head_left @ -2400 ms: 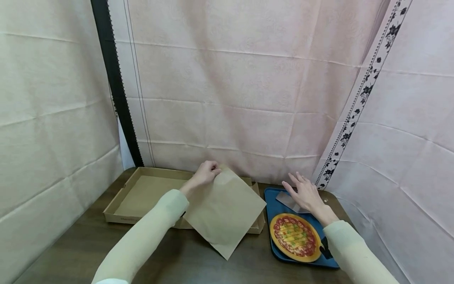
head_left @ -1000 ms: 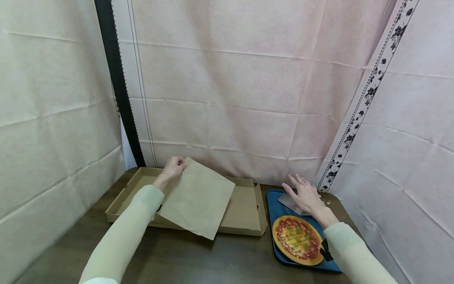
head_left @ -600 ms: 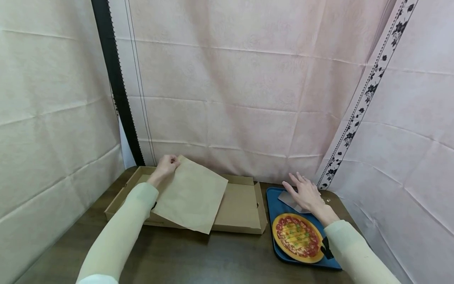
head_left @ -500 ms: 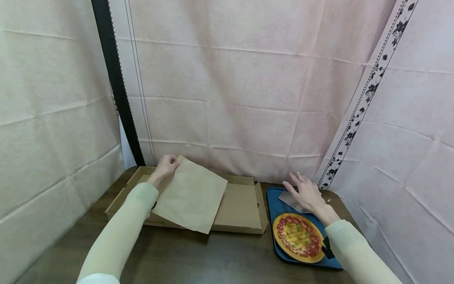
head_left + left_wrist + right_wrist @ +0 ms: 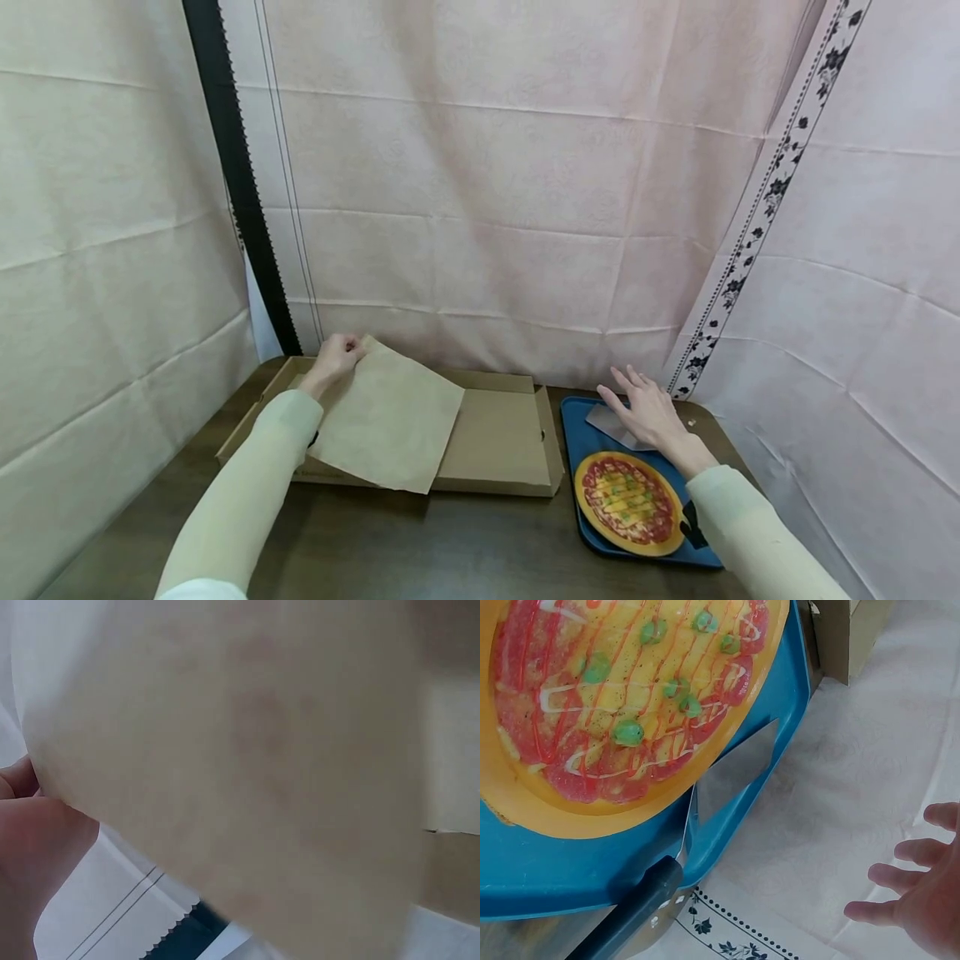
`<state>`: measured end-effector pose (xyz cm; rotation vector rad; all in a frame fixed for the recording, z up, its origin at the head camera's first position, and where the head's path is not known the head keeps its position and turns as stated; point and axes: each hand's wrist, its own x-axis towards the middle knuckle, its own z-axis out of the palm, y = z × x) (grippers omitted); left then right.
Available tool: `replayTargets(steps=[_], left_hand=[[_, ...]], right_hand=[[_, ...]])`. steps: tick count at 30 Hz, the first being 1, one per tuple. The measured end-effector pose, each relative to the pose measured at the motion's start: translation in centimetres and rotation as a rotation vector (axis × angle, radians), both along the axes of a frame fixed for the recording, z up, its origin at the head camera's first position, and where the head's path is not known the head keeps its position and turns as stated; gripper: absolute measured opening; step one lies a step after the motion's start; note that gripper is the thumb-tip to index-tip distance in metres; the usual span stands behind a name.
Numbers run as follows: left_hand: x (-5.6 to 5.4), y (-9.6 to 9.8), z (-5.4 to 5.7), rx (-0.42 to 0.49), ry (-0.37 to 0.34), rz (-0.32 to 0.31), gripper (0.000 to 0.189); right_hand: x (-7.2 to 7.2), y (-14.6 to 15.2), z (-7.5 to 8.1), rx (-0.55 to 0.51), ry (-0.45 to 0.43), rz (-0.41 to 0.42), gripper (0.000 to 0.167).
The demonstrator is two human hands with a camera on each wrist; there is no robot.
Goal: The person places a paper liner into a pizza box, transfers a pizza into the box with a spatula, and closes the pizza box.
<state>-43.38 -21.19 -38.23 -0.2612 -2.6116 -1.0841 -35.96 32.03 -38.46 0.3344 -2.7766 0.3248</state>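
Note:
My left hand (image 5: pixel 335 358) pinches a square sheet of brown paper (image 5: pixel 390 425) by its top corner. The sheet hangs tilted over the opened cardboard pizza box (image 5: pixel 498 437), hiding much of its left half. Close up in the left wrist view, the paper (image 5: pixel 247 750) covers most of the picture. My right hand (image 5: pixel 648 417) hovers with fingers spread above the back of a blue tray (image 5: pixel 574 408). On that tray lie a pizza (image 5: pixel 628 504) and a pizza server, whose metal blade (image 5: pixel 739 772) and dark handle (image 5: pixel 630 911) show in the right wrist view.
A dark wooden table (image 5: pixel 480 542) carries everything. Pale cloth (image 5: pixel 480 208) hangs behind it and on both sides, close to the back edge. Small light bits (image 5: pixel 692 422) lie on the table behind the tray.
My left hand has carried the paper leftward, from above the right half of the box toward the left half, baring the right half. My right hand has stayed in place.

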Motion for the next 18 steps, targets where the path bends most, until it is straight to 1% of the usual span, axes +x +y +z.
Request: replayTargets(steps=[6,9,12,14,16,18], left_hand=[[-0.1,-0.2,-0.4,-0.005,-0.020,0.011,0.018],[-0.2,-0.2,-0.5,-0.005,-0.008,0.011,0.018],[-0.3,-0.3,-0.8,-0.008,0.014,-0.005,0.018],[-0.3,-0.5,-1.0,-0.011,0.017,-0.015,0.019],[-0.2,-0.7,-1.2,-0.018,0.006,-0.024,0.018],[-0.2,-0.9,-1.3,-0.022,-0.023,-0.029,0.016]], right_hand=[[-0.1,-0.1,-0.1,-0.001,-0.004,0.003,0.069],[-0.1,-0.1,-0.1,-0.001,-0.007,0.000,0.069],[0.0,-0.1,0.0,-0.003,-0.011,-0.006,0.069],[0.0,0.0,0.0,-0.002,-0.013,-0.008,0.069],[0.0,0.0,-0.1,-0.004,-0.015,-0.005,0.069],[0.0,0.0,-0.2,-0.006,-0.014,0.001,0.069]])
